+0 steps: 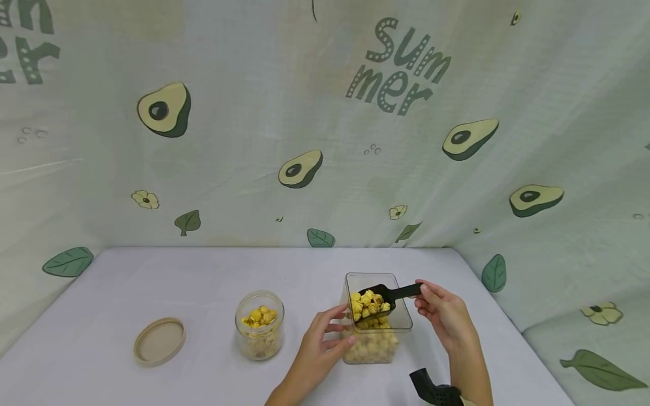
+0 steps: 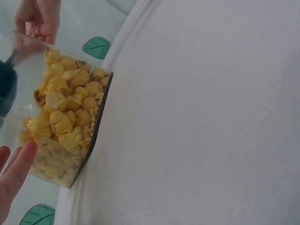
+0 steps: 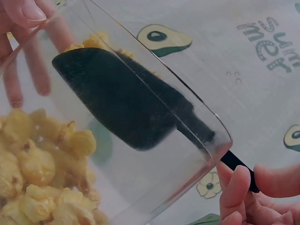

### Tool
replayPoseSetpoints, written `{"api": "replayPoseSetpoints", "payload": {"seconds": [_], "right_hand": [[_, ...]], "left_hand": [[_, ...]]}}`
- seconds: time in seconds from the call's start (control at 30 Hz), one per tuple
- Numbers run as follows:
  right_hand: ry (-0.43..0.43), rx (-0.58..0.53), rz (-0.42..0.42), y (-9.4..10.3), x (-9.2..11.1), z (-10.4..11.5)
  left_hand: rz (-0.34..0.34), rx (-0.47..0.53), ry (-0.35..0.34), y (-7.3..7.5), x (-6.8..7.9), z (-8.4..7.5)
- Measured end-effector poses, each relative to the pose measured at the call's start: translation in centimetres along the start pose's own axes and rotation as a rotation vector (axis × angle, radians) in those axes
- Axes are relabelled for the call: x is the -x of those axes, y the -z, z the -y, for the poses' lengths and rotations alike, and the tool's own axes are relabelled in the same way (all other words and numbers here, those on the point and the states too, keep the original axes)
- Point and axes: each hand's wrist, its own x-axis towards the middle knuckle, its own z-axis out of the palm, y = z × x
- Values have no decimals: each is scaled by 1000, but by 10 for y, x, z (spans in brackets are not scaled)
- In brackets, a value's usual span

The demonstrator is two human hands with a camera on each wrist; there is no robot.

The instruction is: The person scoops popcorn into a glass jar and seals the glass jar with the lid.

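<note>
Pinching the scoop handle, right hand holds it over the container; left hand steadies.

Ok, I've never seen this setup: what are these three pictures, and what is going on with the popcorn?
No machine here: a person works with bare hands. The wide picture comes from a head camera; the other two from cameras on each wrist. On the white table stand a clear square container of popcorn, a round glass jar with some popcorn inside, and a tan lid lying apart. The left hand touches the container's side. The right hand pinches the handle of a black scoop, loaded with popcorn, over the container.
</note>
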Motion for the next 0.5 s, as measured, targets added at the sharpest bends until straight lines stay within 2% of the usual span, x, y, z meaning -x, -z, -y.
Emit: {"api": "replayPoseSetpoints", "payload": {"seconds": [0.27,0.5], "right_hand": [[-3,-57,17,7,-2,-4],[14,-99,7,12,-4,-3]], "left_hand": [[1,-2,16,-2,0,1],[12,24,2,-1,-2,0]]}}
